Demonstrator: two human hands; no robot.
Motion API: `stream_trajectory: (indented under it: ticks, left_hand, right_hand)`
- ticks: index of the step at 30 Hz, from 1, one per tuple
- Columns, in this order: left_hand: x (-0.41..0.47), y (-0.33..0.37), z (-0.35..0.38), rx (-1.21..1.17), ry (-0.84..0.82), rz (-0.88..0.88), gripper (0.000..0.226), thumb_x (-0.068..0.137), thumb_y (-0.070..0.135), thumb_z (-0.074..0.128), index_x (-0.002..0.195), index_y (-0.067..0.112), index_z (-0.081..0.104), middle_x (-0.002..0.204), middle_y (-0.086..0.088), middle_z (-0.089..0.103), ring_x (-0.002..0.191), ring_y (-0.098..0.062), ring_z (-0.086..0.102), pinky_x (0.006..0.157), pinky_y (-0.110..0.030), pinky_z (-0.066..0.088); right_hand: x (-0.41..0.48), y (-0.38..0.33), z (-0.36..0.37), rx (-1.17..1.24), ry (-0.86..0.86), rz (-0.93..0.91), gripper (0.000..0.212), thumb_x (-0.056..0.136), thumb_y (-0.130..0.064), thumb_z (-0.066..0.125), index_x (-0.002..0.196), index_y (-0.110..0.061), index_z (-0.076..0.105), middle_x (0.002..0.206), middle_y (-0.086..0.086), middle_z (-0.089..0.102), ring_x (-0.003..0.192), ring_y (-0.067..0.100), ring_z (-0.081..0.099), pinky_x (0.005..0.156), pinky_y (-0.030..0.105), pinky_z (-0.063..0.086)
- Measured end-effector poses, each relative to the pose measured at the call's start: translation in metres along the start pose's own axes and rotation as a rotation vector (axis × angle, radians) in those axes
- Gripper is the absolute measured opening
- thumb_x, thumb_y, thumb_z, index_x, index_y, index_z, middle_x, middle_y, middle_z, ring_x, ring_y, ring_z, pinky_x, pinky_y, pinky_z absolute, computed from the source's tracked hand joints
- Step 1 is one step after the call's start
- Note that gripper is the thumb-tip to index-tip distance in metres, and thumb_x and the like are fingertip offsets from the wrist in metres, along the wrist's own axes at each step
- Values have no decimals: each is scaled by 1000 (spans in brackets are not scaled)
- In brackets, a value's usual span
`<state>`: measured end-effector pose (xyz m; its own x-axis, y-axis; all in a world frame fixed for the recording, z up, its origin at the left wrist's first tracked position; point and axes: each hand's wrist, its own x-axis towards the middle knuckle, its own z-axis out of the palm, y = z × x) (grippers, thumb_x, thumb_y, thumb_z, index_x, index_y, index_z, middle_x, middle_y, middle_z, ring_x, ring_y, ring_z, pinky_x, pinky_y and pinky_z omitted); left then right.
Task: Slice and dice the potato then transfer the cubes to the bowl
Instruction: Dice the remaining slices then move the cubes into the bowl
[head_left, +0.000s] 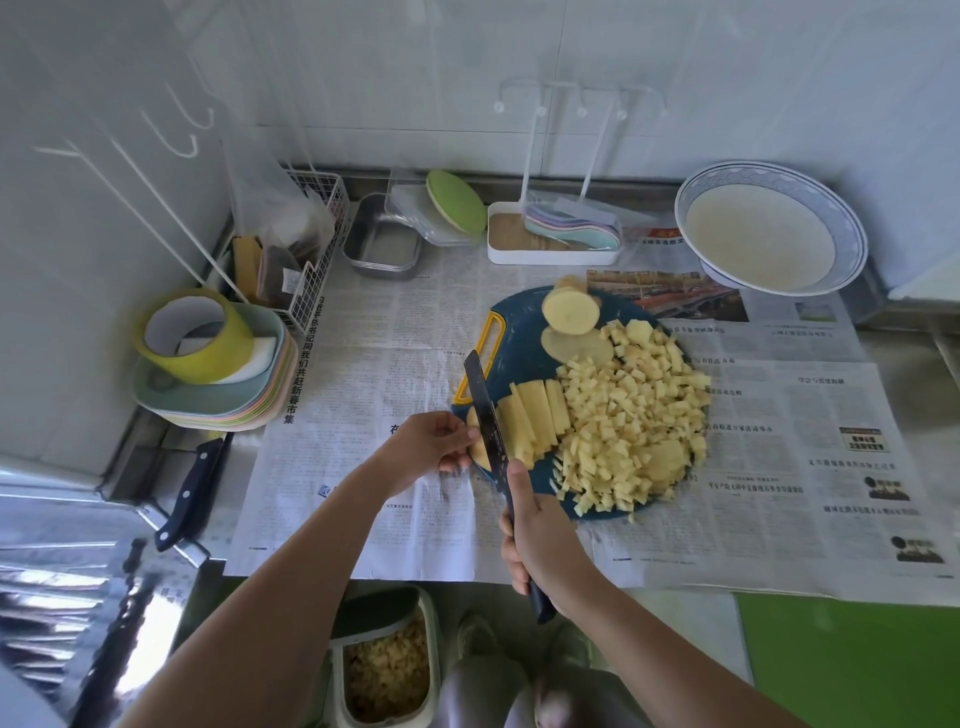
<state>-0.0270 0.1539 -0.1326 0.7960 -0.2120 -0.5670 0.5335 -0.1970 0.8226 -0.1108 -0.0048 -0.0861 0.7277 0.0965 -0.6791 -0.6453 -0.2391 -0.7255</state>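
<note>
The right hand (540, 540) has its grip curled tight round the dark handle of a long black-bladed kitchen knife (488, 421). The blade runs away from the person, with its tip by the board's yellow handle loop. Just left of the blade, the left hand (431, 447) keeps its grip pinched on a pale end piece of potato (480, 453), fingertips close to the steel. On the blade's other side a row of flat pale-yellow potato strips (535, 413) lies against it. Beyond them a broad heap of small potato cubes (634, 431) covers the right part of the round dark-blue plastic cutting board (519, 317). At the board's far edge sits a halved potato (570, 310), cut face showing, beside a thin round slice (576, 347). The board rests on sheets of newspaper (389, 364) spread over the worktop. The wide white bowl with a blue patterned rim (852, 228) stands at the far right, well apart from the board. To the left lie a second black-handled knife (192, 493) and a stack of pastel plates (218, 410) carrying a roll of yellow tape (192, 338).
</note>
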Motion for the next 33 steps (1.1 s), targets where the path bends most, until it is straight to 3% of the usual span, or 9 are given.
stream_trajectory:
  ticks: [7,22,27,33]
  left_hand:
    - [0,2,-2,13,-22,-7,17,91,18,63,85,3,59,69,-10,64,55,-9,58,53,-16,46]
    - [-3,6,-2,27,-24,-15,16,92,17,62,82,5,57,63,-3,65,54,-8,58,54,-16,48]
    - [-4,8,0,19,-19,-13,17,93,15,61,80,5,56,62,-3,64,53,-8,57,55,-15,48]
    - [-2,6,2,17,22,-28,16,92,15,63,80,6,57,67,-7,66,59,-11,62,58,-17,51]
  right_hand:
    - [2,0,1,-18,8,26,61,90,-66,26,56,-15,31,46,2,27,33,16,31,39,26,30]
    - [15,2,6,-37,25,59,61,94,-64,25,56,-16,29,40,-5,26,31,15,29,36,22,28]
    - [28,8,14,2,76,110,58,95,-63,28,60,-16,27,37,-9,21,27,8,20,34,17,18]
    - [40,20,22,-51,119,92,61,93,-65,26,57,-16,29,36,-8,23,26,10,22,36,20,19]
